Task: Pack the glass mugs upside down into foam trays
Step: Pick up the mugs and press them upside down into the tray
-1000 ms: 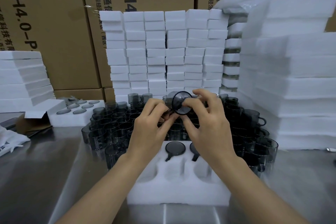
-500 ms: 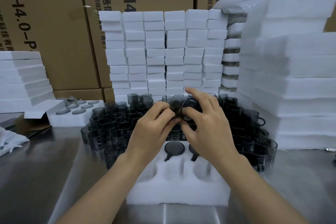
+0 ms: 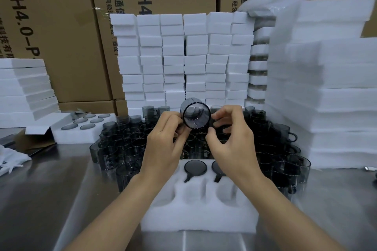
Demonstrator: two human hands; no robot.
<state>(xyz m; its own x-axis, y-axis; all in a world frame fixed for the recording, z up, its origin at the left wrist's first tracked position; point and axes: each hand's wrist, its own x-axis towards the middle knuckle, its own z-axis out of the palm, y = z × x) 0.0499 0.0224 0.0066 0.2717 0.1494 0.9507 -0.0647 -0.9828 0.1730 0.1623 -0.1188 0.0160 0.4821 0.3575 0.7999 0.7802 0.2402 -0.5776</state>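
Near the tabletop's left edge a packed tray (image 3: 81, 128) lies beside the loose mugs (image 3: 122, 144) crowding the back. Above that crowd, the left hand (image 3: 163, 144) pinches the left side of a dark glass mug (image 3: 196, 116) held on its side, one round end toward the camera, and the right hand (image 3: 230, 142) curls its fingertips on the right rim. At the front edge the foam tray (image 3: 197, 210) holds two upturned mugs (image 3: 195, 167) in its far pockets, with a foam stack (image 3: 336, 98) at the right.

Steel table (image 3: 61, 179), stacked cardboard boxes (image 3: 61, 32)
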